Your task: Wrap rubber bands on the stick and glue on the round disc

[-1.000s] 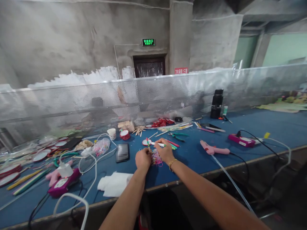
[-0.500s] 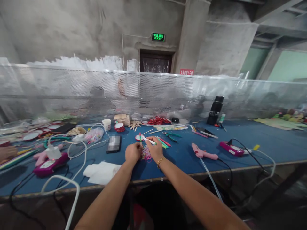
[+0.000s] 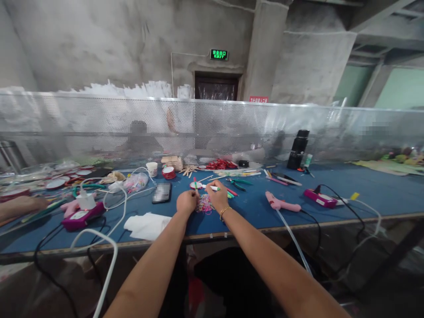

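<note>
Close to the near edge of the blue counter (image 3: 251, 212), roughly midway along it, the person's left hand (image 3: 186, 202) is closed, its fingers pinching a narrow upright strip banded in red, white and green (image 3: 195, 182). The right hand (image 3: 217, 196), a gold-coloured bracelet (image 3: 225, 212) at its wrist, grasps a slim white marker with a green end (image 3: 213, 188), its tip pointing left towards the strip; whether tip and strip touch is too small to tell. Just behind the strip, on its far-edge side, lies a round white disc with a red rim (image 3: 192, 186). A loose tangle of thin multicoloured bands (image 3: 205, 204) lies between the two hands, towards the near edge. Red and green pens (image 3: 232, 192) lie just right of the right hand, with green-handled pliers (image 3: 240, 182) beyond them, nearer the far edge. A black phone (image 3: 162, 193) lies left of the left hand, and a folded white cloth or paper (image 3: 147, 225) sits by the near edge. Further right, a pink glue gun (image 3: 283, 204) rests near that same edge. Another person's forearm (image 3: 23, 206) reaches in over the counter's left end.
</note>
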{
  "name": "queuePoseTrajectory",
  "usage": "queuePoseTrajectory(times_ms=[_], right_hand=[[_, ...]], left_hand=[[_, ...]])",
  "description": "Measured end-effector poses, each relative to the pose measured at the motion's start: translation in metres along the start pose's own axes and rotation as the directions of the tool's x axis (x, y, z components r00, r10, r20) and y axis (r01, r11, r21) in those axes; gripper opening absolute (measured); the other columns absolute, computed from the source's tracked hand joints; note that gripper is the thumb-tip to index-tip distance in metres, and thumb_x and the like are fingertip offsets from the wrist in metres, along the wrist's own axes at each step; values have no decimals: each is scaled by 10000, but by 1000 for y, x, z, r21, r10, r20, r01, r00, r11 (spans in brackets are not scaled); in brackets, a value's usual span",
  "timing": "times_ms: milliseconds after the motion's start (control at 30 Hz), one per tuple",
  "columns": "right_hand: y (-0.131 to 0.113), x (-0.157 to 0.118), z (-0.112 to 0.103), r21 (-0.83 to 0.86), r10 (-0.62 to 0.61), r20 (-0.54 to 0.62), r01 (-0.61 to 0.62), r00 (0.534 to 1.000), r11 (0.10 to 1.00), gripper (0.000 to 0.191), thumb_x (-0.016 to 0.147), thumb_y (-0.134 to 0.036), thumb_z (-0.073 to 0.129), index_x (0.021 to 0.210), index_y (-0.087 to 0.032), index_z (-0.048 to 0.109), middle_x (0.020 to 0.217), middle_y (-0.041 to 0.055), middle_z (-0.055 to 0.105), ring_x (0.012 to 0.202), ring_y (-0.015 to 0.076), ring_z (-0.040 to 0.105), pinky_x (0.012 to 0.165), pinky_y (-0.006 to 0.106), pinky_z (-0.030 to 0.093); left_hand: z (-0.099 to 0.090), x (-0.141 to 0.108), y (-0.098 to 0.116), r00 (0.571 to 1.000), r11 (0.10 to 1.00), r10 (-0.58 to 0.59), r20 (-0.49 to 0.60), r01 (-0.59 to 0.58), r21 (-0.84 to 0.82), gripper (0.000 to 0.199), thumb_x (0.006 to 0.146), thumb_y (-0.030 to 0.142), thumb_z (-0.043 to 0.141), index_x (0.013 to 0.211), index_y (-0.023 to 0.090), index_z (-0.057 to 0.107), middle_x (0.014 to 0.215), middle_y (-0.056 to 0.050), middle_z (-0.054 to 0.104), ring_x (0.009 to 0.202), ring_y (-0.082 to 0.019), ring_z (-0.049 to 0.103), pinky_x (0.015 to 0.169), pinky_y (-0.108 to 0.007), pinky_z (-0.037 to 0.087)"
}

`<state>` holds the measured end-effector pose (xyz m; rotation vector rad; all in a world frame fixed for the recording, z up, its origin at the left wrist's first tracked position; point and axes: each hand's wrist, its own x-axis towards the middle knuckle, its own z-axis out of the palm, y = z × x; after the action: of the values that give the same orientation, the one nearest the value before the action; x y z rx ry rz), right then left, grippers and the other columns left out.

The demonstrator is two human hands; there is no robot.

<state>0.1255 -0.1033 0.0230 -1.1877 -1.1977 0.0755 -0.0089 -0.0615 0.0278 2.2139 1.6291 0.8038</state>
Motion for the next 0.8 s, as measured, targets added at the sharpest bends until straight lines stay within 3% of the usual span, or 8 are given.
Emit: queuePoseTrajectory(times_ms=[200,800], right_hand=[[5,-2,5,-22,-37,92,39,995,999,124,741,-299,539,661,-218,589,666,-10,639,654,164,569,630,249,414],[6,-1,4,-78,-85,111,94,990,992,132,736,-278,516,626,-219,559,631,-33,611,619,141,540,617,236,392]], left_hand=[[-2,4,0,999,999,-30,43,29,20,267,824,384,537,931,268,752,904,-70,737,803,-175,637,652,-237,389],[-3,5,1,999,999,10,44,-11,31,214,833,325,543,852,235,737,838,-32,724,770,-149,626,604,-219,360]])
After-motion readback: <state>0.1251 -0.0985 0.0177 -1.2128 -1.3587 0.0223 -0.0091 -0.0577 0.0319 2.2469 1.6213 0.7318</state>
